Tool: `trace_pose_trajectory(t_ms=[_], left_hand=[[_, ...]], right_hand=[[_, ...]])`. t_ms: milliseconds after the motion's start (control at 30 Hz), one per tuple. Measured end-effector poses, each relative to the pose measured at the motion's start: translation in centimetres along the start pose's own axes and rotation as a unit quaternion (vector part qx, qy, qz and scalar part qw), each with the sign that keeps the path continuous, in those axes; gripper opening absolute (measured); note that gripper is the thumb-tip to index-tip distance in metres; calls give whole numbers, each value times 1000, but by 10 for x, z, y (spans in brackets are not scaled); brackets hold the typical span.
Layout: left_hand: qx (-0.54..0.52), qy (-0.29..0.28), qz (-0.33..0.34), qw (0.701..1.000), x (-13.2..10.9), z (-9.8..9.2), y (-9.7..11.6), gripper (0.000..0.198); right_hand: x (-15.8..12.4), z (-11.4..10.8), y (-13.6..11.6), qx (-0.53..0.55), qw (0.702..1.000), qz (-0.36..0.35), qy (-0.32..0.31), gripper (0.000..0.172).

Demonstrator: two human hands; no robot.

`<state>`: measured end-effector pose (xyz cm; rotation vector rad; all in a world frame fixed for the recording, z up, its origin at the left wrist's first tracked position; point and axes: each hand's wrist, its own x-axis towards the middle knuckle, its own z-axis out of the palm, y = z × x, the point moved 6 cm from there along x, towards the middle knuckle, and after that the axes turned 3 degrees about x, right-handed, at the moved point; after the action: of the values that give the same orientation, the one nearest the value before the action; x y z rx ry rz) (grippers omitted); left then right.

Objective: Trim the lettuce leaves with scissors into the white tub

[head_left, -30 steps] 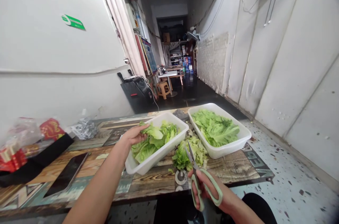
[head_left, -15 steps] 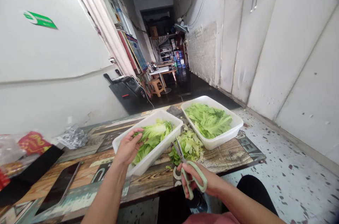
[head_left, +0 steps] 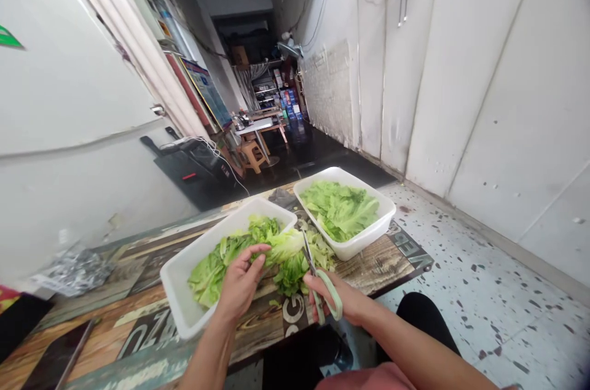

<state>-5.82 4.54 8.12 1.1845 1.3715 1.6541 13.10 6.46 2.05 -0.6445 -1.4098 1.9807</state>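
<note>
Here in the head view, the left hand (head_left: 239,287) is resting on romaine-like lettuce leaves (head_left: 284,247), fingers spread and curved rather than clenched, pinning them lightly at the edge of a white plastic tray (head_left: 177,295) that is sitting just under and left of that hand. The tray is angled across the tabletop (head_left: 260,328), its open side facing the hand, which is keeping the leaves within easy reach. The right hand (head_left: 338,299) is gripping green-handled kitchen scissors (head_left: 329,298) through the loops, blades pointing up and away, tips just beside the leaves. Directly ahead of the right hand, a loose heap of chopped lettuce (head_left: 295,273) is lying on the bare tabletop between the trays, and beyond it a second white tray (head_left: 387,213) is holding more torn leaves (head_left: 338,209), standing clear of the working hands.
</note>
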Motion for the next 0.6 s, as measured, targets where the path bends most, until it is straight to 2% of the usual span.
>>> trace_pose_trajectory(t_ms=[100,267,367,433,533,600], left_hand=[[-4,-26,-24,999,5,9,-8,44],[-55,-17,-52,997,19,12,-9,32],[-134,38,-97,985,26,5,-6,19],[-172,72,-131,974,26,1,-4,20],[-199,92,-163,962,26,0,-3,24],[-210,96,-164,959,31,7,0,24]], right_hand=[[4,-12,0,-12,1000,-2,26,63],[10,-30,6,-18,998,2,54,64],[9,-30,13,21,999,33,7,65],[4,-26,16,64,996,54,-32,67],[-5,-22,16,95,992,56,-57,69],[-10,-19,16,90,993,49,-65,68]])
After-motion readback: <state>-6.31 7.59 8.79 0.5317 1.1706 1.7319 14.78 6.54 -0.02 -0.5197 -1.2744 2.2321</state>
